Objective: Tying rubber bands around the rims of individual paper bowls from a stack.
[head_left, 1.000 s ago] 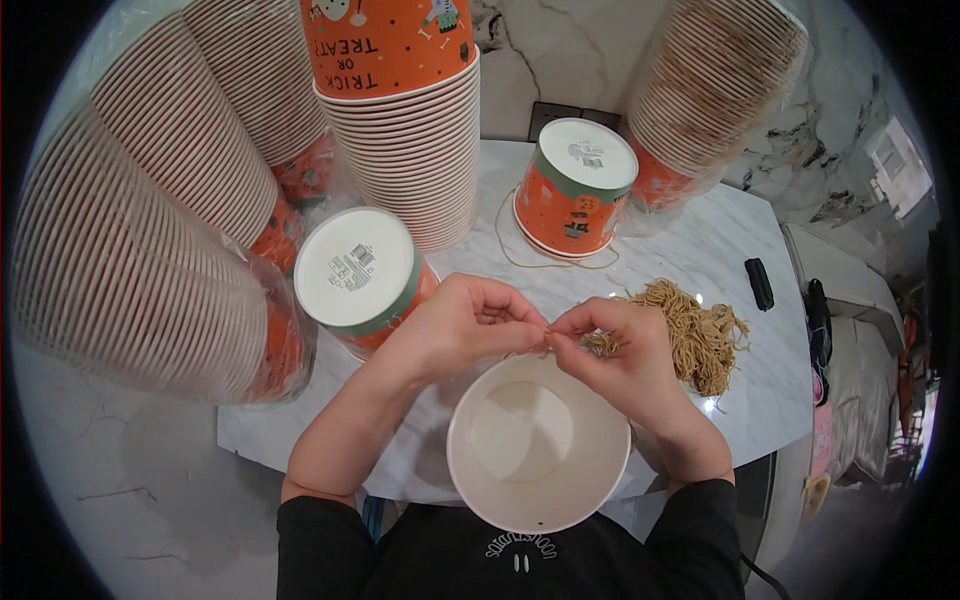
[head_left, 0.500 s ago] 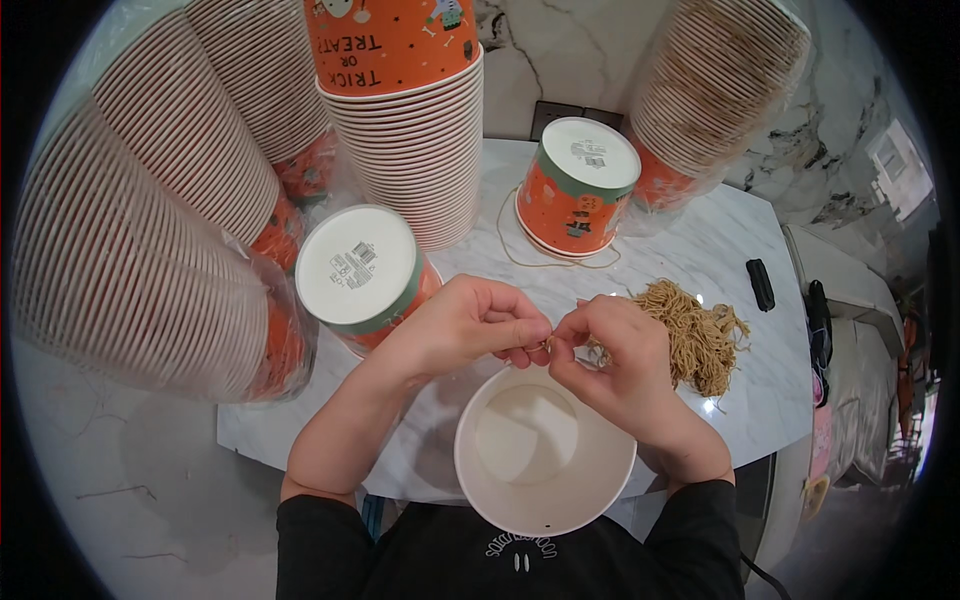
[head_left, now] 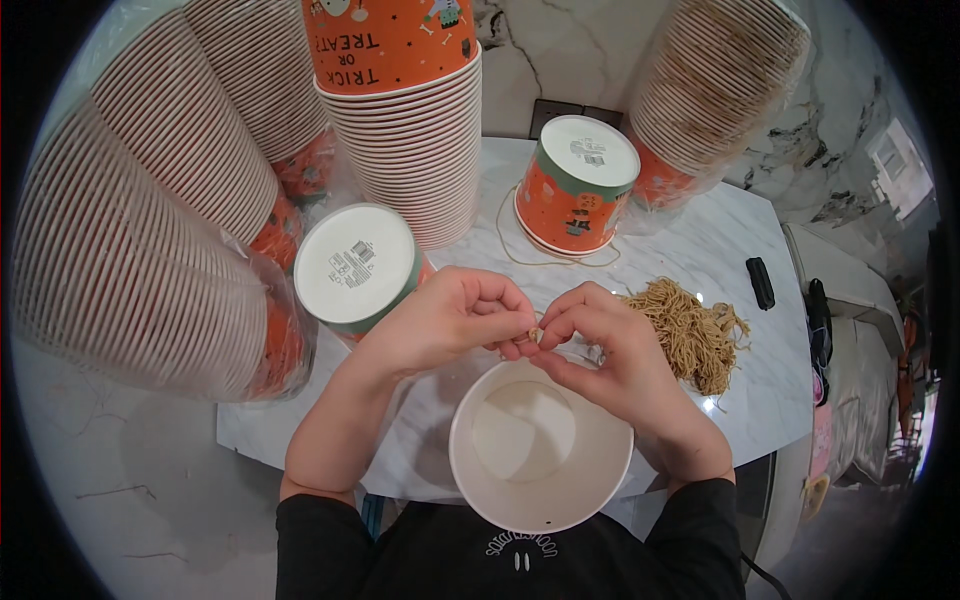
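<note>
Looks like a home corner used as a packing spot, not a factory. Small white marble-look table (head_left: 690, 250) against a marble-veined wall (head_left: 600, 60). Tall stacks of orange printed paper cups crowd 10 to 1 o'clock (head_left: 410, 130), some in clear plastic sleeves (head_left: 130, 280). Pile of tan string loops (head_left: 690, 330) at 3 o'clock. Household clutter and furniture at far 3 o'clock, too blurred to identify. Pale stone-pattern floor (head_left: 130, 480) at 8 o'clock.

A small tan loop of string (head_left: 536, 334) sits pinched above the near, upright, empty white paper cup (head_left: 540, 444).
</note>
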